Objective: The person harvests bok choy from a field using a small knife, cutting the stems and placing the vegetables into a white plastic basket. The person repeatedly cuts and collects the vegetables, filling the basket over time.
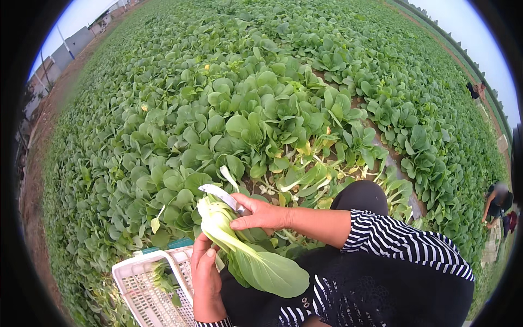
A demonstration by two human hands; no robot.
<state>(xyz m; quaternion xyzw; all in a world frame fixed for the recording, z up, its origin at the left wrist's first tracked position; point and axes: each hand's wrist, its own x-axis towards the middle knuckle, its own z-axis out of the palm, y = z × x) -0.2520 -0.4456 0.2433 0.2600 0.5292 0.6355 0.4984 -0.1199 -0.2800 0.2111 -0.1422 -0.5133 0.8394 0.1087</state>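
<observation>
A head of bok choy [220, 229] with a pale base and broad green leaves lies across my left hand [206, 269], whose fingers are closed round its underside. Its base points up and away, and one large leaf hangs to the right over my lap. My right hand [261, 214] grips a knife with a curved metal blade [216, 192]; the handle is mostly hidden in the fingers. The blade lies just above the bok choy's base, and my right thumb rests on its stalks. Whether the blade touches the base I cannot tell.
A white plastic crate [143, 282] with a few leaves stands at lower left. Dense bok choy plants [245, 118] grow ahead. Cut and yellowed leaves [310, 175] litter the soil before my knee [361, 196]. A co-worker [498, 202] bends at far right beside pale crates [491, 243].
</observation>
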